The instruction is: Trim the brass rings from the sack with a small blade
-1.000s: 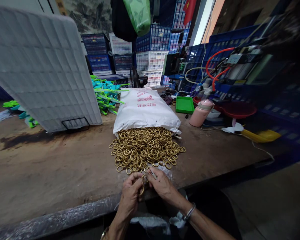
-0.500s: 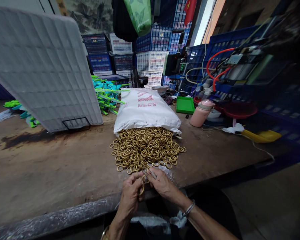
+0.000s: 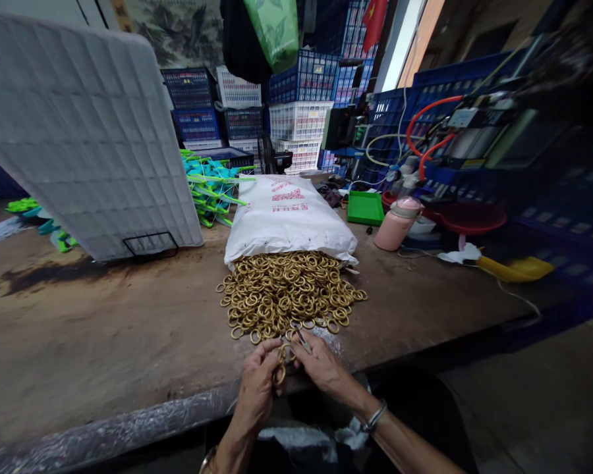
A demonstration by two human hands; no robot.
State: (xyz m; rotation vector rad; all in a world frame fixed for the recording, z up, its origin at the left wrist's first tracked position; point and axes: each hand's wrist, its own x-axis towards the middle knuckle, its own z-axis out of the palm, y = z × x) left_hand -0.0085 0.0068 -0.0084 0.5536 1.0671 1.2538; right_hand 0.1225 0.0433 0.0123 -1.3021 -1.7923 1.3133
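My left hand (image 3: pixel 257 382) is closed on several gold-coloured rings (image 3: pixel 279 375), pinched between thumb and fingers and hanging below them. Opposite it, my right hand (image 3: pixel 321 368) grips a slim, pointed metal blade (image 3: pixel 304 340) that sticks out between thumb and forefinger. A ring (image 3: pixel 287 353) sits between the two hands, its link to the others too small to make out. Just beyond the fingertips lies a heap of gold-coloured rings (image 3: pixel 286 289), spilling from the mouth of a white woven sack (image 3: pixel 286 224) with red print.
A white quilted panel (image 3: pixel 93 138) stands at left, with green and blue plastic parts (image 3: pixel 210 187) behind it. On the right are a green tray (image 3: pixel 366 208), a pink bottle (image 3: pixel 398 224), a red bowl (image 3: pixel 469 217) and a yellow scoop (image 3: pixel 516 268). Stacked crates (image 3: pixel 301 122) fill the back.
My right hand has turned slightly, and the blade now points up and away more visibly. The rings in my left hand hang a little differently. The heap and sack stay put.
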